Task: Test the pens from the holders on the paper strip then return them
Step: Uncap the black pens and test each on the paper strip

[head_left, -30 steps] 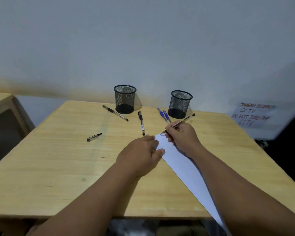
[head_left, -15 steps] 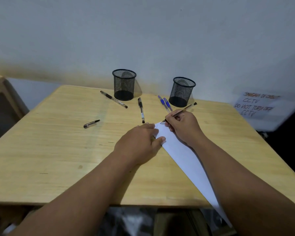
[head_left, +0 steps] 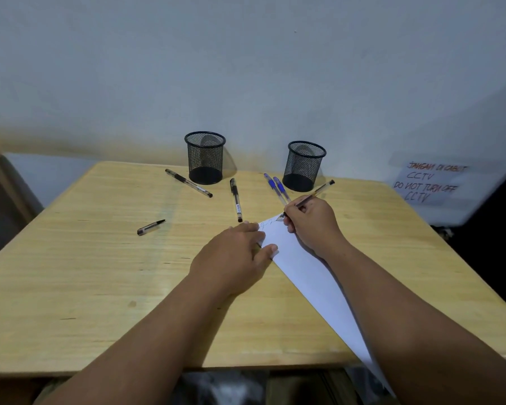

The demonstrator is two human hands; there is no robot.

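Both forearms reach forward over the table and converge. The left hand (head_left: 235, 252) lies palm down, fingers and thumb flat on the paper (head_left: 310, 276). The right hand (head_left: 311, 223) pinches a pen (head_left: 319, 190), tip on the paper.

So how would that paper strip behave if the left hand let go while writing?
The paper strip looks thin and light, so it would probably slide under the pen. The left hand presses it flat. Its near end overhangs the table and would likely droop.
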